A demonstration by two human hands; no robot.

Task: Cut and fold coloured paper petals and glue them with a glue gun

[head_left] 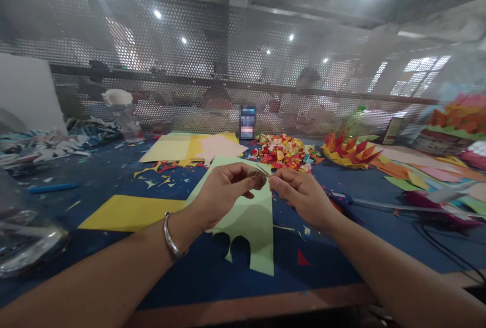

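Note:
Above the light green paper (246, 216), my left hand (224, 186) pinches a small, dark brownish thing (259, 179) between thumb and fingers; its kind is not clear. My right hand (299, 191) is closed on a thin, pointed tool (261, 170), whose tip reaches over the small thing. Most of the tool is hidden in the fingers. Rounded pieces have been cut out of the green paper's near edge. Beside it on the left lies a yellow sheet (129, 213). A red paper scrap (302, 257) rests to the right of the green paper.
A heap of small coloured paper pieces (286, 151) lies behind my hands, near an upright phone (247, 122). Orange paper points (349, 153) stand at the right, before a green-capped bottle (355, 123). A blue pen (53, 188) and a clear plastic container (30, 242) are at the left.

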